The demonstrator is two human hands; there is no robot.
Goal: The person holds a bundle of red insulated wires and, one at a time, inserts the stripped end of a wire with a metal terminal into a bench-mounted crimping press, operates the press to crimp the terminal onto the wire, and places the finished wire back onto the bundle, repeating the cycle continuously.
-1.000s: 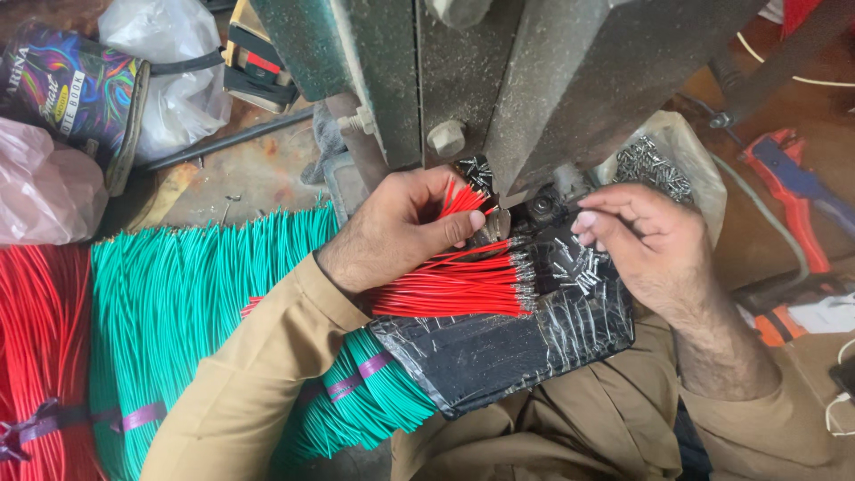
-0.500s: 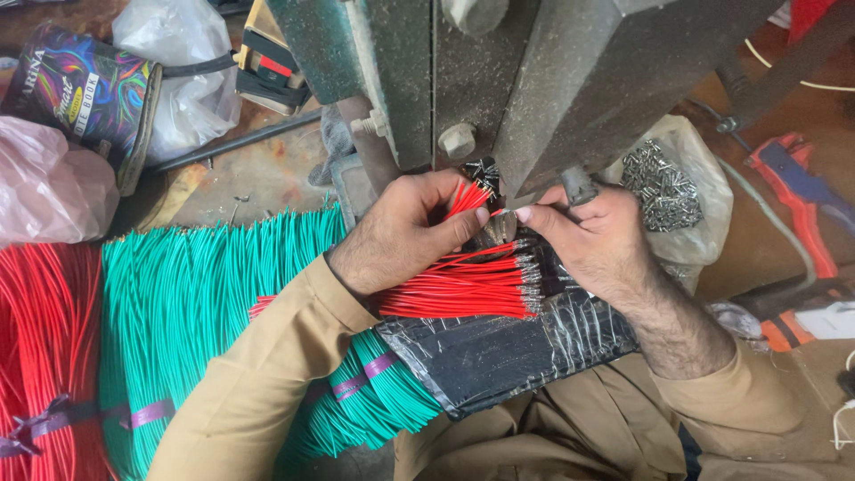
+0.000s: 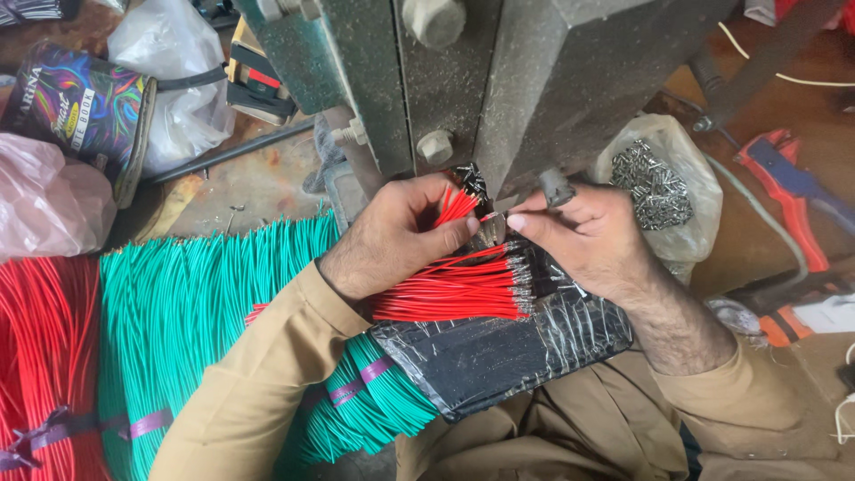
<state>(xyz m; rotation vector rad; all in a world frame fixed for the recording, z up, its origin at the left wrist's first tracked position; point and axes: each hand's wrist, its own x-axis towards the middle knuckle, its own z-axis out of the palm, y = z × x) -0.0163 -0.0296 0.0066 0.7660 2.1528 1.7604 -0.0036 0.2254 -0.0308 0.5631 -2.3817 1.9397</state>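
Note:
My left hand (image 3: 401, 233) pinches the ends of a few red wires (image 3: 456, 207) right under the grey metal press (image 3: 463, 80). My right hand (image 3: 583, 239) meets it from the right, thumb and forefinger closed on a small metal terminal (image 3: 492, 230) at the wire tips. Below both hands a bundle of red wires with metal ends (image 3: 454, 289) lies on a black taped pad (image 3: 499, 343) on my lap.
A large bundle of green wires (image 3: 196, 312) and a red bundle (image 3: 40, 356) lie at left, tied with purple bands. A clear bag of metal terminals (image 3: 659, 183) sits right of the press. Plastic bags, a colourful tin (image 3: 80, 102) and red-handled pliers (image 3: 788, 191) surround.
My right hand has moved left from the bag side to meet the left hand under the press. The view has shifted slightly.

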